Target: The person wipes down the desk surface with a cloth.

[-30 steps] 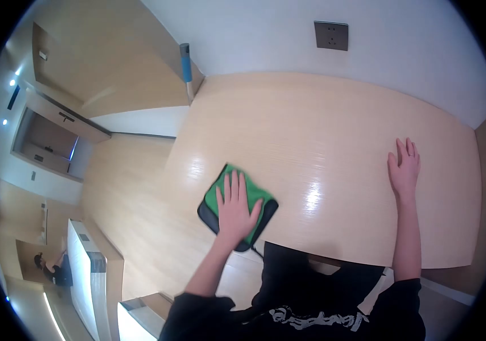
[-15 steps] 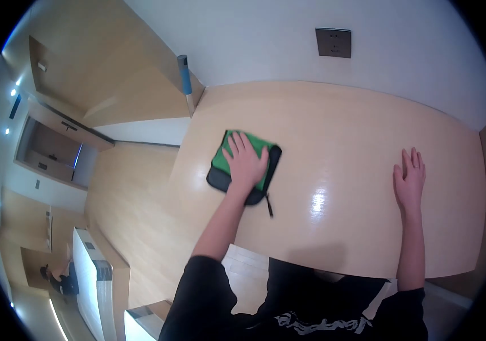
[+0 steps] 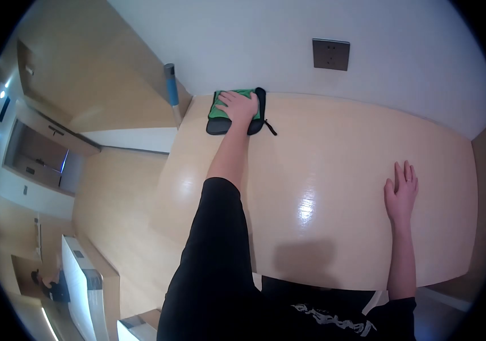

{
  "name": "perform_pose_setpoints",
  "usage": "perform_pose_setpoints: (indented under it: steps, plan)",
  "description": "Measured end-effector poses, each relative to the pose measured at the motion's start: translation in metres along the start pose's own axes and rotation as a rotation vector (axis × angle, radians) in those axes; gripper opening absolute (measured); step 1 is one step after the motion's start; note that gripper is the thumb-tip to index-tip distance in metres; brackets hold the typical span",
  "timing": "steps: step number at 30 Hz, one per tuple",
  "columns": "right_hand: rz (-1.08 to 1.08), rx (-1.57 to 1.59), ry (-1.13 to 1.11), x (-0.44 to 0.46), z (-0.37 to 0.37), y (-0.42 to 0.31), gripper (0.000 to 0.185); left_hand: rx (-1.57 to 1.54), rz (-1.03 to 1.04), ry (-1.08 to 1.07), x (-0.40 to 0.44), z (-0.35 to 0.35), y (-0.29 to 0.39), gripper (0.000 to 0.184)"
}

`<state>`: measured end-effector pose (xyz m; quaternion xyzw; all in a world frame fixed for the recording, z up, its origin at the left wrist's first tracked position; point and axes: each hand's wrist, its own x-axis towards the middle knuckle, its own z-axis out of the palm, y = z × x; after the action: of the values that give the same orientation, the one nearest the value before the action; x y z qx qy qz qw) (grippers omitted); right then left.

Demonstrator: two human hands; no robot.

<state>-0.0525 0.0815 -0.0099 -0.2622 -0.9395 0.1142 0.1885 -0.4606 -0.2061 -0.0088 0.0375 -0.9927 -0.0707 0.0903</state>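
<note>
A green cloth with dark grey edging [image 3: 218,126] lies on the pale wooden tabletop [image 3: 334,148], up against the wall at the far left. My left hand [image 3: 238,107] is flat on top of it, fingers spread, and a short black strap sticks out at the cloth's right side. On the right part of the tabletop rests my right hand [image 3: 402,190], palm down with fingers apart, touching only the wood.
A dark socket plate [image 3: 331,54] is on the wall. Beyond the table's far left corner stands a blue and grey handle [image 3: 172,91]. Another person [image 3: 55,286] is at the lower left beside a white mattress-like block [image 3: 82,284].
My left hand has slid the cloth away from me, from near the front edge to the wall. My right hand stays on the tabletop. The view has shifted slightly.
</note>
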Motion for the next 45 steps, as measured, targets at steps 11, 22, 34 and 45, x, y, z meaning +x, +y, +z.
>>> perform_pose_setpoints:
  steps: [11,22,34,45]
  plan:
    - [-0.013,0.014,0.002,0.006,0.009,0.002,0.048,-0.049,0.443,0.006,-0.185,-0.045,-0.149,0.077]
    - [-0.007,-0.076,0.044,0.009,0.017,0.001,0.047,-0.085,0.307,-0.055,-0.338,-0.104,-0.238,0.083]
    - [0.005,-0.092,0.039,0.003,0.014,0.001,0.045,-0.019,0.287,0.013,-0.125,-0.034,-0.171,0.085]
    - [-0.002,-0.081,0.068,-0.005,-0.002,-0.005,0.045,0.004,0.073,-0.035,0.033,-0.001,-0.055,0.089]
